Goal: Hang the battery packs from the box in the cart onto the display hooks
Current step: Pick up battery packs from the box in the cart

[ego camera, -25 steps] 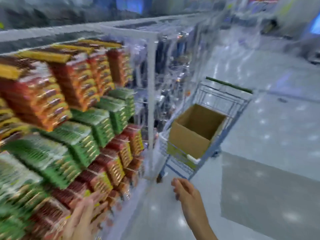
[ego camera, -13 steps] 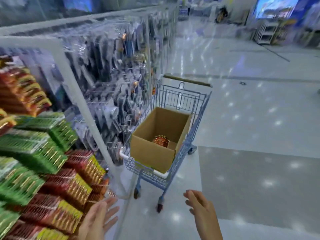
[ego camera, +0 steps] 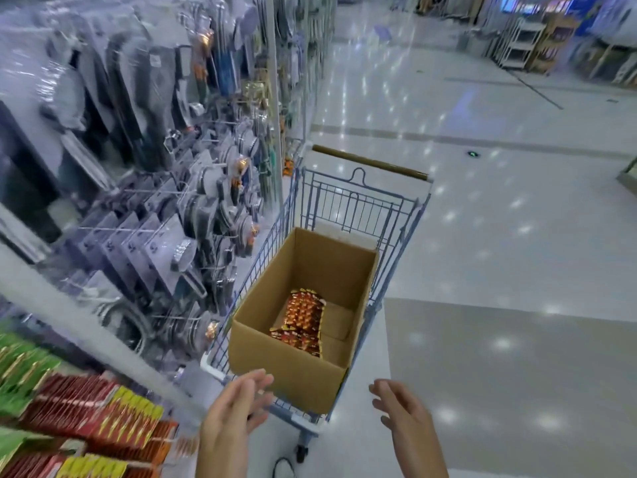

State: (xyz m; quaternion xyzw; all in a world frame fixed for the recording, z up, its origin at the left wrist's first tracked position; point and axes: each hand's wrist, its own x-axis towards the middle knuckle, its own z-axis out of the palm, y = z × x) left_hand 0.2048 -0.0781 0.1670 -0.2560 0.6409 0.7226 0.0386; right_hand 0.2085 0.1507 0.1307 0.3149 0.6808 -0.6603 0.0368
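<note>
An open cardboard box point(ego camera: 286, 369) stands in a small blue wire cart point(ego camera: 358, 201) ahead of me. A stack of red and orange battery packs point(ego camera: 301, 320) lies on the box's floor, toward its left side. My left hand point(ego camera: 232, 419) is raised with relaxed fingers just in front of the box's near wall and holds nothing. My right hand point(ego camera: 401, 414) hovers open to the right of the cart's near corner, also with nothing in it. Red, yellow and green battery packs hanging on display hooks point(ego camera: 86, 412) fill the lower left.
A tall rack of blister-packed hardware on hooks point(ego camera: 165, 188) runs along the left, close beside the cart. A white upright post point(ego camera: 86, 336) divides it from the battery display. Shiny floor point(ego camera: 499, 236) spreads to the right, with shelving point(ego camera: 537, 43) far back.
My view has swung right from the battery display toward the cart and come closer. Both hands have risen toward the box, and the packs inside now show.
</note>
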